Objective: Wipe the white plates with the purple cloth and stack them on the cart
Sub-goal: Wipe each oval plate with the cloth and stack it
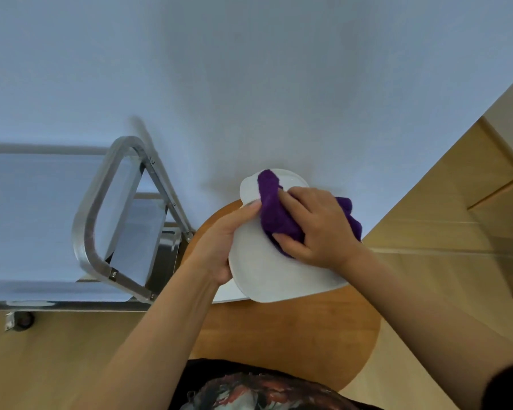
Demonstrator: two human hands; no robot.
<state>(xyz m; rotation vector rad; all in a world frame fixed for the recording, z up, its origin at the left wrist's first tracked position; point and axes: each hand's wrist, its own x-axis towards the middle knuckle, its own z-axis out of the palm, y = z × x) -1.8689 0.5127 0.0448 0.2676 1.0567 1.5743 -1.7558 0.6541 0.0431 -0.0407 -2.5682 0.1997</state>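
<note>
The fingers [290, 202] of the right hand [317, 229] curl over a bunched purple cloth [274, 214], pressing it onto a white plate [267, 273]. The left hand [222, 247] grips the plate's left rim, thumb on top, the other fingers hidden beneath. The plate is held tilted above the far edge of a round wooden counter [279, 329]. To the left stands a metal cart [101, 208] with a curved handle, its top shelf well apart from the plate.
</note>
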